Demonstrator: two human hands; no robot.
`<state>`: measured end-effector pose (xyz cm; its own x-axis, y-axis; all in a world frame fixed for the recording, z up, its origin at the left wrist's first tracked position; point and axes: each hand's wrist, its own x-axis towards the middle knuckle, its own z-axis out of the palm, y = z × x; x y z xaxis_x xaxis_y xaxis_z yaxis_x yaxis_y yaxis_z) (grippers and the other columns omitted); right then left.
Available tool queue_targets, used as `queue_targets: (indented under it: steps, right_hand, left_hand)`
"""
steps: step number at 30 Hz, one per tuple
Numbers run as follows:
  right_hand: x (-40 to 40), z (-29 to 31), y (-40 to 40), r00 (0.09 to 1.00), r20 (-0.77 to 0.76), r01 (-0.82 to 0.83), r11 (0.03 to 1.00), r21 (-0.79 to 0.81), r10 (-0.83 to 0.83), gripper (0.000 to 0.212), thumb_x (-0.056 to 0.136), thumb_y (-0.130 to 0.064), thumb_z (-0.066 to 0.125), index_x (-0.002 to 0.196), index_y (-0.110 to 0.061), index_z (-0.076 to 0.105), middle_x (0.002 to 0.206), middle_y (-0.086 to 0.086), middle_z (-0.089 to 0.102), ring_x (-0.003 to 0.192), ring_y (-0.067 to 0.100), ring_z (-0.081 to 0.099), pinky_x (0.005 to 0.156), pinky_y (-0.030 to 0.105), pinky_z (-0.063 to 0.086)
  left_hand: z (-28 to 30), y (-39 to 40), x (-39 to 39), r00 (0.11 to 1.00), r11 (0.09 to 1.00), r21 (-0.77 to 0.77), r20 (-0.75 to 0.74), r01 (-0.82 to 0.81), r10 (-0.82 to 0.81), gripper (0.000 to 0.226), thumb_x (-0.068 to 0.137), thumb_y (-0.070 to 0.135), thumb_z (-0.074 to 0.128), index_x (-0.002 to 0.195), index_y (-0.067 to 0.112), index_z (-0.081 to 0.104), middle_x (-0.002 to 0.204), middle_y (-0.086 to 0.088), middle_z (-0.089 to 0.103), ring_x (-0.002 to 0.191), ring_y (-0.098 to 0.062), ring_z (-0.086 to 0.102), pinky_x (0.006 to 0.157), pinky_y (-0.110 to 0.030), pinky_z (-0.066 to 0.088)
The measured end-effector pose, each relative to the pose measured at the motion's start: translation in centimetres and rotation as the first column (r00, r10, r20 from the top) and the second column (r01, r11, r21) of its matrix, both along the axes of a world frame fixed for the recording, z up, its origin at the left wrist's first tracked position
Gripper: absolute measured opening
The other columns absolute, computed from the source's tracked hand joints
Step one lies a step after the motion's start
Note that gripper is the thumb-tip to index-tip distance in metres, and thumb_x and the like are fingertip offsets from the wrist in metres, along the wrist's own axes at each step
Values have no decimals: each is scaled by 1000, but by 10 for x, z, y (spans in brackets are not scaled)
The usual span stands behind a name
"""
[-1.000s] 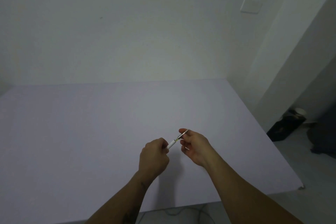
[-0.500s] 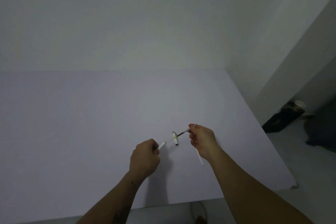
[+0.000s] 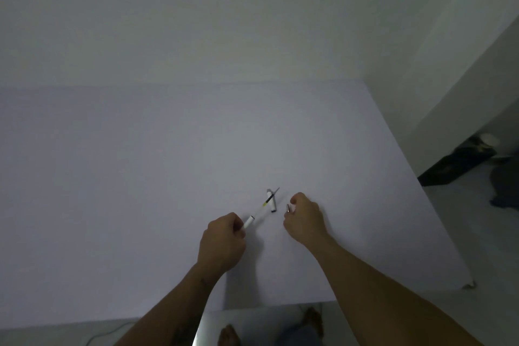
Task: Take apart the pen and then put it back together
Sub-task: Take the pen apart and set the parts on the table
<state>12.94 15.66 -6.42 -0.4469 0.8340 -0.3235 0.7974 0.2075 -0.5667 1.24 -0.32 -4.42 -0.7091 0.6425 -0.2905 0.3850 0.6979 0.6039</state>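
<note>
My left hand is closed around the white pen barrel, which points up and to the right. A thin ink refill, dark with a yellow band, sticks out of the barrel's open end. A short white pen cap lies on the pale table beneath the refill's tip. My right hand is just right of it, fingers curled around a small metallic pen tip piece.
The table's right edge runs diagonally down to a corner. A dark box and dark cloth sit on the floor at the right. A cable lies on the floor below the table's near edge.
The hands have drawn apart. The metal tip piece has come off the barrel in my right hand, leaving the refill bare, and the thin white stick seen under my right hand has gone from view.
</note>
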Motion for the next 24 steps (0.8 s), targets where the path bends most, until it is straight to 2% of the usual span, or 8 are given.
queue_targets:
  steps: [4,8,11,13,15,21,23,24]
  right_hand:
    - [-6,-2,-5,993,71,-108,986,131,99,23,85,-13,62,103,-11,48,99,11,63,87,35,64,63,30,37]
    - [-7,0,-8,998,17,-65,991,121,64,18,86,-19,65,100,-11,56,100,8,63,90,31,63,66,29,39]
    - [-10,6,-13,966,-208,110,973,-203,-153,17,83,-20,70,98,-12,72,89,6,69,78,22,64,66,25,45]
    - [-12,14,-16,882,-303,146,820,-553,-362,11,82,-16,70,91,-13,76,76,5,64,59,16,55,52,23,42]
    - [-12,20,-16,831,-304,137,701,-700,-467,11,83,-15,69,91,-12,77,74,5,62,56,15,48,45,23,38]
    - [0,44,11,747,-357,212,710,-672,-561,9,84,-9,65,77,-9,71,69,7,64,55,17,52,46,23,40]
    - [9,49,30,737,-381,291,771,-567,-558,15,83,-9,64,69,-10,68,66,9,63,51,17,52,47,24,40]
    - [16,49,39,787,-362,311,828,-466,-499,16,82,-11,65,66,-10,66,66,9,64,53,19,53,50,25,41]
  left_hand:
    - [-3,-1,1,999,1000,7,17,-28,28,10,79,17,60,72,24,59,71,6,60,67,-20,57,59,-31,45]
    - [-4,-1,3,999,999,20,33,-43,43,11,80,17,62,74,25,59,69,8,59,64,-16,57,58,-29,43]
    - [-3,2,5,999,999,39,27,-34,33,11,81,18,63,76,26,59,70,7,60,65,-15,57,60,-29,45]
    - [-2,7,9,1000,999,51,17,-13,12,13,82,18,63,76,27,58,71,7,60,65,-13,57,61,-29,49]
    - [0,13,14,1000,998,63,6,17,-17,16,83,17,64,75,29,56,71,8,59,65,-10,56,61,-29,51]
    - [8,28,23,996,995,56,-12,87,-87,13,81,20,64,75,29,57,74,9,59,66,-13,58,64,-35,55]
    - [8,31,25,996,994,53,-4,91,-90,14,82,20,62,74,29,56,74,8,59,65,-14,58,60,-32,52]
    - [7,33,25,996,995,53,-2,89,-89,13,82,20,62,74,28,56,74,7,59,65,-14,58,59,-32,51]
